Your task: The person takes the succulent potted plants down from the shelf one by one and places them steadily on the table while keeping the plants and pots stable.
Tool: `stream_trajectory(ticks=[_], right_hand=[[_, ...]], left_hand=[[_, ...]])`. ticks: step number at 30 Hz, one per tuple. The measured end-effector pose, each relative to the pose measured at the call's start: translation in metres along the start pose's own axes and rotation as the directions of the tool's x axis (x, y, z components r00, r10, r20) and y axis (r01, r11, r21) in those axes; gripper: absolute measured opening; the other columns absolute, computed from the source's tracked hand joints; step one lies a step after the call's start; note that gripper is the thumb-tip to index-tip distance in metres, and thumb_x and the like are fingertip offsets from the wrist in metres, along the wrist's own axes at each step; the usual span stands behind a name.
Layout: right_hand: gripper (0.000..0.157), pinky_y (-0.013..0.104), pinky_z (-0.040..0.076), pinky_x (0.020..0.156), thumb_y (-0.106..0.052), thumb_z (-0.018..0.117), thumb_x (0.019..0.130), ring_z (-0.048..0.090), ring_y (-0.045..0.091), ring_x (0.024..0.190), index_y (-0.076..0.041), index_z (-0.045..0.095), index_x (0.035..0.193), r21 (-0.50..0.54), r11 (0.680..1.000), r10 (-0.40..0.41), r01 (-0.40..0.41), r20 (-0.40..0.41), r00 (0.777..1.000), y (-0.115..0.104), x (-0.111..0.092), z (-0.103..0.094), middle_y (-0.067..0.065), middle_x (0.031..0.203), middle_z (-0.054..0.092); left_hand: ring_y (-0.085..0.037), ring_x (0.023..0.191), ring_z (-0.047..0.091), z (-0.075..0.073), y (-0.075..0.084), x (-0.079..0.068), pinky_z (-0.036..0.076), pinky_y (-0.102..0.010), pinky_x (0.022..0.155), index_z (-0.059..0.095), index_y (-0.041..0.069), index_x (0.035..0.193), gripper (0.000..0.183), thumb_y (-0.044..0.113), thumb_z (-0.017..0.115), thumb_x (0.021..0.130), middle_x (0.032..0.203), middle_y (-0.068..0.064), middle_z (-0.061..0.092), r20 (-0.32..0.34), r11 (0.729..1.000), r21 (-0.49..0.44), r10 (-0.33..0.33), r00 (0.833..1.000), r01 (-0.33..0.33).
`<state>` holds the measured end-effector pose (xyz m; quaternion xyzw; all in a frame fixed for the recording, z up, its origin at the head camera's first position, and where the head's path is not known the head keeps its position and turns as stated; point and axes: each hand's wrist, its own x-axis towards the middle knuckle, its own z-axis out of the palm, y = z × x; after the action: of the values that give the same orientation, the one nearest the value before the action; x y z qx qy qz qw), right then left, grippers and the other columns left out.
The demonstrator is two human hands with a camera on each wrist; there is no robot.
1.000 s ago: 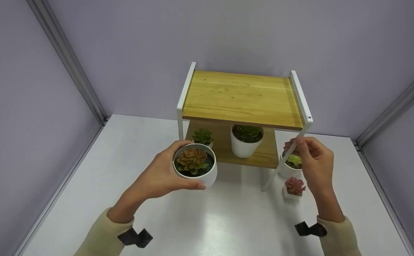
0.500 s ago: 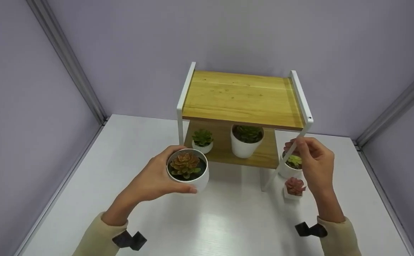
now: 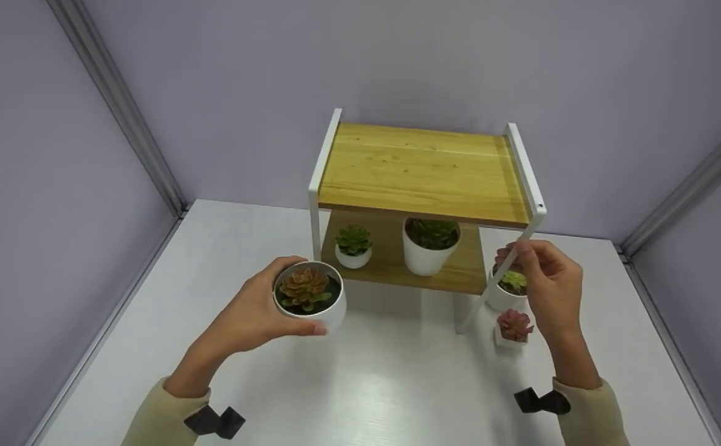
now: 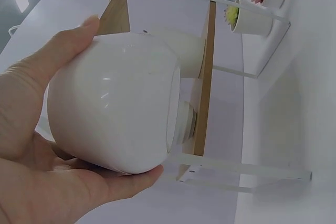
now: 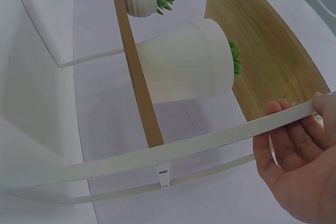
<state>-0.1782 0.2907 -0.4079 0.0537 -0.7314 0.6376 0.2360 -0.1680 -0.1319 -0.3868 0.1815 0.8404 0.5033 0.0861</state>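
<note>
My left hand [image 3: 250, 314] grips a white round pot [image 3: 336, 313] with an orange-brown succulent [image 3: 305, 289]. It is held in the air, left of and in front of a two-tier wooden shelf [image 3: 425, 170] with a white frame. In the left wrist view, the thumb and fingers wrap the sides of the pot [image 4: 113, 103]. My right hand [image 3: 555, 288] pinches the shelf's right front post [image 3: 502, 272]. The right wrist view shows its thumb and fingers on either side of that post [image 5: 236, 132]. On the lower board stand a small green succulent [image 3: 353, 240] and a larger potted one [image 3: 425, 255].
Right of the shelf, on the white table [image 3: 385, 384], stand a pot with a yellow-green succulent [image 3: 509, 298] and a small square pot with a pink-red succulent [image 3: 513, 328]. Pale panels [image 3: 422, 62] rise behind and at both sides.
My left hand has moved left and slightly toward me with the potted succulent, uncovering the small green plant on the lower board. The right hand stays on the post.
</note>
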Motion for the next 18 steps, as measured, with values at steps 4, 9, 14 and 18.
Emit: stream_trajectory(ticks=[4, 9, 14, 18], right_hand=[[0.028, 0.025, 0.058, 0.083, -0.019, 0.059, 0.099, 0.074, 0.018, 0.086, 0.009, 0.066, 0.103, 0.005, 1.000, -0.003, 0.003, 0.000, 1.000, 0.000, 0.000, 0.000, 0.010, 0.092, 0.074], [0.029, 0.024, 0.058, 0.083, -0.019, 0.059, 0.099, 0.074, 0.018, 0.086, 0.008, 0.066, 0.103, -0.005, 1.000, 0.001, -0.001, 0.002, 1.000, 0.001, 0.000, 0.000, 0.010, 0.093, 0.074], [0.029, 0.025, 0.058, 0.083, -0.020, 0.058, 0.100, 0.074, 0.017, 0.087, 0.007, 0.067, 0.104, -0.021, 1.000, 0.005, -0.005, -0.001, 1.000, 0.001, -0.001, 0.000, 0.009, 0.093, 0.074], [0.027, 0.024, 0.058, 0.083, -0.017, 0.059, 0.099, 0.074, 0.018, 0.087, 0.009, 0.066, 0.104, 0.016, 1.000, 0.003, -0.003, 0.008, 1.000, 0.001, -0.001, 0.000, 0.009, 0.092, 0.075]], left_hand=[[-0.019, 0.121, 0.055, -0.004, -0.004, 0.001, 0.047, -0.047, 0.103, 0.044, 0.026, 0.139, 0.096, 0.044, 0.094, 0.060, 0.132, 0.007, 0.057, -0.013, 1.000, 0.002, 0.000, 1.000, 0.000], [-0.020, 0.121, 0.055, -0.008, -0.008, 0.000, 0.047, -0.046, 0.102, 0.043, 0.025, 0.141, 0.098, 0.044, 0.094, 0.060, 0.133, 0.005, 0.056, -0.023, 1.000, 0.012, -0.025, 0.999, 0.025], [-0.021, 0.121, 0.054, -0.013, -0.012, 0.000, 0.048, -0.046, 0.102, 0.042, 0.024, 0.142, 0.098, 0.043, 0.093, 0.060, 0.134, 0.004, 0.055, -0.028, 0.999, 0.012, -0.047, 0.999, 0.047], [-0.021, 0.120, 0.055, -0.017, -0.017, 0.001, 0.048, -0.045, 0.100, 0.042, 0.024, 0.142, 0.096, 0.041, 0.093, 0.062, 0.134, 0.003, 0.055, -0.029, 0.999, 0.004, -0.053, 0.998, 0.053]])
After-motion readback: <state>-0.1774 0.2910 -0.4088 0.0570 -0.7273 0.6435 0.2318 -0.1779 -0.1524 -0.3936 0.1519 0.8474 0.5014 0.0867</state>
